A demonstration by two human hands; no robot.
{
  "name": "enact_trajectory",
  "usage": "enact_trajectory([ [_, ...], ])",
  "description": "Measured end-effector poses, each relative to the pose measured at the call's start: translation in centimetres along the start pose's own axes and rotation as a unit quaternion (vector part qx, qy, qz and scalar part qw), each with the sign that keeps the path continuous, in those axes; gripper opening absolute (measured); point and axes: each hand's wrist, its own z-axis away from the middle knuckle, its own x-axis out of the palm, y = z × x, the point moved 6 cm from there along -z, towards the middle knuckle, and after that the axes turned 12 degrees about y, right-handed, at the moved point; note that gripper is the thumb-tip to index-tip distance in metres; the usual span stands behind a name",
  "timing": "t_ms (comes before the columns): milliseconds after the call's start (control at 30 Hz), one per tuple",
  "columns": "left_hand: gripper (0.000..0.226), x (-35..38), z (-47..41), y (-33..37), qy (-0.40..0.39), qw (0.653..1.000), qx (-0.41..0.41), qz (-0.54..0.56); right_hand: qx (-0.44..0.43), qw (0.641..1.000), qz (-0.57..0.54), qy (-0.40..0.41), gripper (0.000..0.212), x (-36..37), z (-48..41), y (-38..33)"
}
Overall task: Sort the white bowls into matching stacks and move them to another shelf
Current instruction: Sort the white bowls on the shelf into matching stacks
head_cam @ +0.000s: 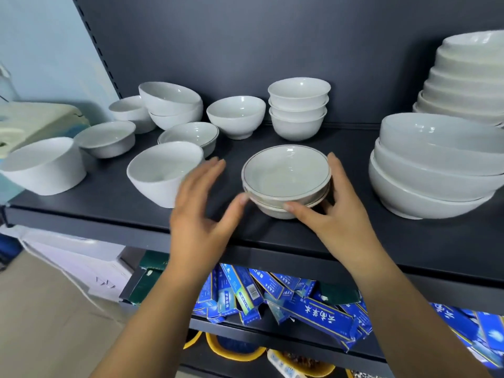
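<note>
A short stack of shallow white bowls with a thin dark rim line (286, 177) sits near the front of the dark shelf (114, 214). My right hand (336, 211) cups its right side, thumb on the lower bowl's front. My left hand (203, 205) is spread open just left of the stack, its thumb tip touching the rim. Another rim-lined bowl (189, 136) stands behind. A tilted plain bowl (161, 173) lies left of my left hand. Further back are a stack of three small bowls (298, 107), a single bowl (236, 114) and a leaning pair (171, 105).
Large bowls are stacked at the right (436, 165), with a taller stack behind (466, 75). More bowls stand at the left (43, 166), (106, 137), (128, 109). The shelf below holds blue boxes (275, 293). Yellow baskets (234, 350) sit lower.
</note>
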Motion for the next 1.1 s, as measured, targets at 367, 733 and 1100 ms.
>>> enact_trajectory([
  [367, 0.125, -4.6, -5.2, -9.6, -0.081, 0.977, -0.196, -0.035, -0.008, 0.99, 0.088, 0.107, 0.1, 2.0, -0.2, -0.5],
  [733, 0.122, -7.8, -7.2, -14.6, -0.111, 0.973, -0.19, 0.066, -0.089, 0.914, 0.208, 0.337, 0.081, 5.6, 2.8, -5.9],
  [1100, 0.115, -10.3, -8.4, -16.9, -0.058, 0.984, -0.168, 0.031, -0.018, 0.973, 0.157, 0.17, 0.041, 17.5, -3.3, -6.1],
])
